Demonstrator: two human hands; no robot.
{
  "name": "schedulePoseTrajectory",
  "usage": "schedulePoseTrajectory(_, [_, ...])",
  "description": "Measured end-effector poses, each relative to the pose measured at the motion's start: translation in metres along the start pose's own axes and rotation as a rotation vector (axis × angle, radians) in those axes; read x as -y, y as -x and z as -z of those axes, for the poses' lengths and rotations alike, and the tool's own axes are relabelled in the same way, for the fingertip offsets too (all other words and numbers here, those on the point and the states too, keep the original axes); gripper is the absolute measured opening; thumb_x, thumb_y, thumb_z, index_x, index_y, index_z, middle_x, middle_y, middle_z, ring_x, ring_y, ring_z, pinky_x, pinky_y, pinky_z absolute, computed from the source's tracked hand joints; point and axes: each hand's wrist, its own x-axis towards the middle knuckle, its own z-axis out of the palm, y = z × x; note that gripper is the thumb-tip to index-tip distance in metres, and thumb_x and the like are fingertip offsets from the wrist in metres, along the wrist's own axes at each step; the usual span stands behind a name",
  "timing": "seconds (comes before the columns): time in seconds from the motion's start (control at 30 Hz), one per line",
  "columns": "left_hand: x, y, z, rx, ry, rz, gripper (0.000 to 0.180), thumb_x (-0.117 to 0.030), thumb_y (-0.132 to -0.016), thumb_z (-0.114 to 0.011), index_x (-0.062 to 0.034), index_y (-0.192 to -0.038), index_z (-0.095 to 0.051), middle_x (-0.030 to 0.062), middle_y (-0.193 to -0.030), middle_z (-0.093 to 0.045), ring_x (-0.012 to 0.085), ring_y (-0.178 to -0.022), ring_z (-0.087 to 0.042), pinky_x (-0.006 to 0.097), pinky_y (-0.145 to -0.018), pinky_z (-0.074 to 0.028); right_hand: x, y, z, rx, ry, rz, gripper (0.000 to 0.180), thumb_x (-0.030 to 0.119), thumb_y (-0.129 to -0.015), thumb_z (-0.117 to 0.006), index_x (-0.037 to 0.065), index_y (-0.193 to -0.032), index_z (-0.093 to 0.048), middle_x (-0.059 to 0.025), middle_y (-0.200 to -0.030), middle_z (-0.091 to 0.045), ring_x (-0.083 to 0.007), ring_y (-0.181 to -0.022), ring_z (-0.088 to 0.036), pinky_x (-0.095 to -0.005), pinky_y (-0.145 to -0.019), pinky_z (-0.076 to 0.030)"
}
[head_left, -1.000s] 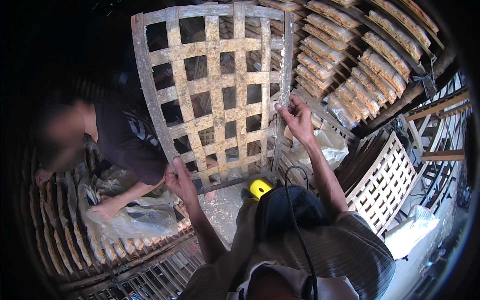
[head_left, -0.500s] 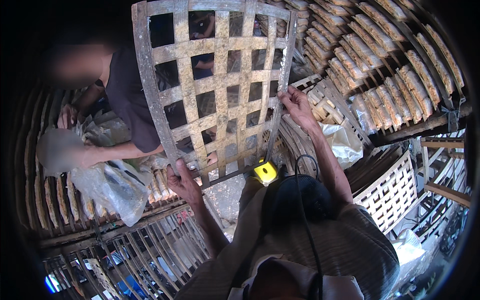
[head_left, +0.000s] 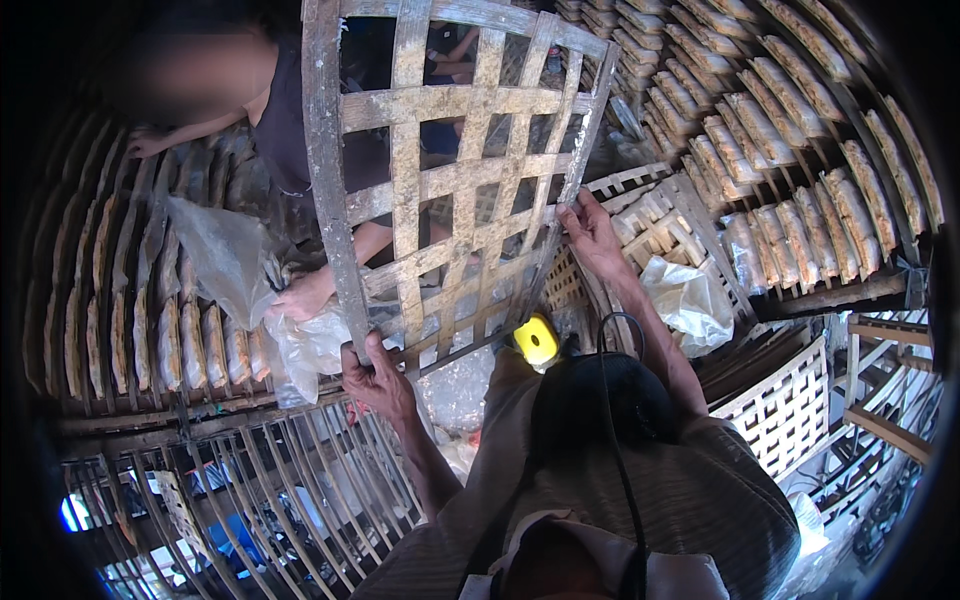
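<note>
A woven bamboo rack (head_left: 405, 150), an open lattice of wide strips in a wooden frame, stands tilted up in front of me. My left hand (head_left: 382, 388) is closed on its lower left corner, thumb up along the frame. On the right side rail, my right hand (head_left: 592, 238) grips the frame lower down. Through the gaps of the lattice parts of a co-worker show. Below the rack, close to my body, lies a yellow object (head_left: 537, 340) with a dark hole; I cannot tell its kind.
A co-worker (head_left: 285, 120) leans in at left, one hand (head_left: 305, 295) by clear plastic sheeting (head_left: 225, 245). Rows of pale brown slabs (head_left: 190, 345) line slatted shelves left and upper right (head_left: 765, 240). More woven racks (head_left: 785, 400) and crumpled plastic (head_left: 685, 300) are at right.
The rack has shifted right in view, still in both my hands. The co-worker's near hand and the plastic have moved right and down, showing more slabs on the left shelf.
</note>
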Motion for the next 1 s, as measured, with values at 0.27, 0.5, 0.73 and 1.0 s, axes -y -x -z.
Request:
schedulePoseTrajectory(0.27, [0.009, 0.002, 0.003, 0.025, 0.007, -0.005, 0.038, -0.031, -0.103, -0.071, -0.0020, -0.081, -0.059, -0.0036, -0.066, -0.051, 0.0060, -0.063, -0.040, 0.027, -0.057, -0.033, 0.018, 0.017, 0.000, 0.057, -0.415, -0.140, 0.057, -0.004, -0.100, -0.060, 0.002, -0.153, -0.040, -0.0096, -0.138, -0.062, -0.0142, -0.125, -0.059, -0.0268, -0.101, -0.050])
schedulePoseTrajectory(0.5, [0.011, 0.003, -0.002, 0.046, 0.053, 0.006, 0.033, -0.034, -0.105, -0.066, -0.0034, -0.093, -0.065, -0.0063, -0.071, -0.049, 0.0041, -0.063, -0.038, 0.025, -0.056, -0.029, 0.002, 0.009, 0.005, 0.045, -0.215, 0.071, 0.044, -0.001, -0.101, -0.062, 0.000, -0.144, -0.050, -0.0068, -0.128, -0.069, -0.0142, -0.113, -0.066, -0.0282, -0.098, -0.051])
schedulePoseTrajectory(0.73, [0.017, 0.004, -0.003, 0.039, 0.101, -0.048, 0.032, -0.029, -0.104, -0.069, -0.0038, -0.086, -0.060, -0.0047, -0.071, -0.051, 0.0039, -0.062, -0.040, 0.022, -0.053, -0.033, 0.012, 0.012, 0.007, 0.110, -0.347, 0.050, 0.039, 0.001, -0.101, -0.064, -0.002, -0.139, -0.053, -0.0108, -0.128, -0.069, -0.0170, -0.114, -0.067, -0.0295, -0.098, -0.053])
schedulePoseTrajectory(1.0, [0.024, -0.002, 0.001, 0.061, 0.086, -0.028, 0.034, -0.031, -0.104, -0.068, -0.0033, -0.086, -0.061, -0.0036, -0.070, -0.050, 0.0054, -0.063, -0.041, 0.024, -0.054, -0.034, 0.034, 0.022, 0.016, 0.124, -0.383, 0.004, 0.033, 0.002, -0.100, -0.067, -0.002, -0.132, -0.060, -0.0113, -0.124, -0.071, -0.0170, -0.108, -0.070, -0.0308, -0.094, -0.058])
